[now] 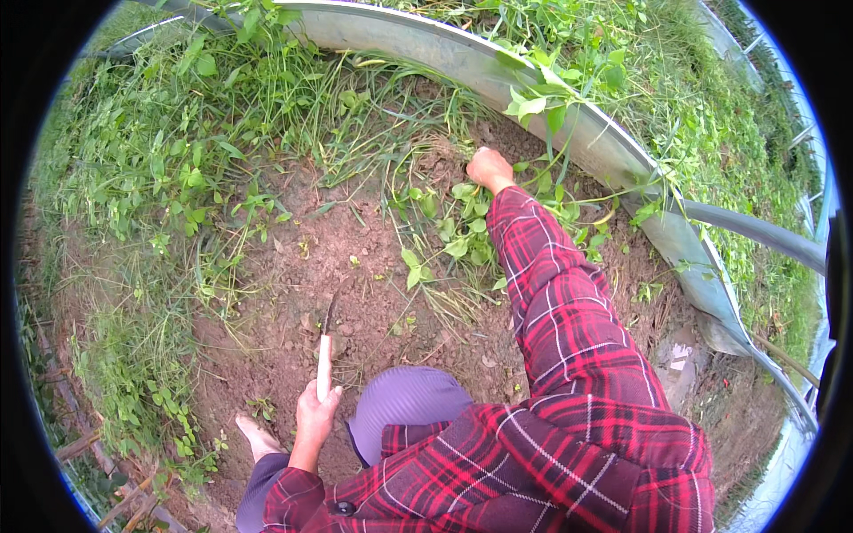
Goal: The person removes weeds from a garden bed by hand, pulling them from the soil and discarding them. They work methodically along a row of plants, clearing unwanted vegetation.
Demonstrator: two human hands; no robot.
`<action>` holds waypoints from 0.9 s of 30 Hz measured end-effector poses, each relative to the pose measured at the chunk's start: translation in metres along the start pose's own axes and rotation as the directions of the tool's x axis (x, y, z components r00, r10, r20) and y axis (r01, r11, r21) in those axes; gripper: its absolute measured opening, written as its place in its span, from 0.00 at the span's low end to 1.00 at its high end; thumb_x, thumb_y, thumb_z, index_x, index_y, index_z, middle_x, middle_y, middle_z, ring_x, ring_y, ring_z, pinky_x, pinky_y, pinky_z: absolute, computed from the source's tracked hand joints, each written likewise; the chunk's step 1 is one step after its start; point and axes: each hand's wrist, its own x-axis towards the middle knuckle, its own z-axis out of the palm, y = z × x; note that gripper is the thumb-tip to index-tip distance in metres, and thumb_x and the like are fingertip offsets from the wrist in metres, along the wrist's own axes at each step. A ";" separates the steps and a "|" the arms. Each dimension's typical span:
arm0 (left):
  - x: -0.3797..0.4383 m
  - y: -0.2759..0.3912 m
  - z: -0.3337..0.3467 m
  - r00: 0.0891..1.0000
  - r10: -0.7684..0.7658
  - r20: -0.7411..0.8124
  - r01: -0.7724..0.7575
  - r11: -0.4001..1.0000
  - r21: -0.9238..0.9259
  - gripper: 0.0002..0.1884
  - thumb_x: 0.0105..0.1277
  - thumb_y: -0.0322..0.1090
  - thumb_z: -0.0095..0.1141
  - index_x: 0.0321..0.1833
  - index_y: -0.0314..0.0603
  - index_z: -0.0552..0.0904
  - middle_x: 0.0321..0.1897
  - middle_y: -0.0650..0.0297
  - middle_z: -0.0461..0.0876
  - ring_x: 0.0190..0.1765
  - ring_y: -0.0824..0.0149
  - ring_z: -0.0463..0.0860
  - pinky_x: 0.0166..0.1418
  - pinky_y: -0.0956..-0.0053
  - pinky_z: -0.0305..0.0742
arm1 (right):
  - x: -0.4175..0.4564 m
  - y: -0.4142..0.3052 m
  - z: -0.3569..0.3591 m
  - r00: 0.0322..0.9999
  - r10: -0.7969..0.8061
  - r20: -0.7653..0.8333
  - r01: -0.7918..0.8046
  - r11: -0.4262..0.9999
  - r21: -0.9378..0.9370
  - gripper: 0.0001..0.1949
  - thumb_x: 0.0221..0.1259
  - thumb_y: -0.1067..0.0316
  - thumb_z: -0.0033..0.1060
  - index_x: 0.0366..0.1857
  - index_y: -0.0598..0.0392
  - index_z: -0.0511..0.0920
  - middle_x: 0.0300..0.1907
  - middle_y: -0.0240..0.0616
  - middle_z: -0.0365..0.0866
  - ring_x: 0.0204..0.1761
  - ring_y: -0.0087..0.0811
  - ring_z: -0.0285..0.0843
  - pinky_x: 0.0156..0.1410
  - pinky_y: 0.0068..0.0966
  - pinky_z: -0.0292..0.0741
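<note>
My left hand is low in the view, near my knee, closed around the pale handle of a sickle. Its thin, dark, slightly curved blade points away from me over bare soil. Farther out, at the end of my stretched arm, my right hand makes a fist at a clump of pulled-looking weeds with brownish stems or roots. Its fingertips are hidden beneath the hand. Leafy green weeds lie just below that wrist.
A curved grey sheet barrier runs from the top to the right, with a grey pipe meeting it. Dense weeds cover the left side. Brown soil lies before me. My bare foot rests at lower left.
</note>
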 end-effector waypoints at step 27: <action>0.056 0.029 0.006 1.000 -0.018 0.015 0.021 0.976 -0.217 0.13 0.62 0.38 0.54 0.42 0.38 0.72 0.15 0.70 0.67 0.11 0.77 0.65 0.12 0.81 0.60 | -0.157 0.054 -0.302 0.457 -0.465 -0.758 0.593 0.795 -0.130 0.15 0.49 0.64 0.53 0.42 0.57 0.79 0.37 0.46 0.81 0.40 0.41 0.79 0.46 0.33 0.74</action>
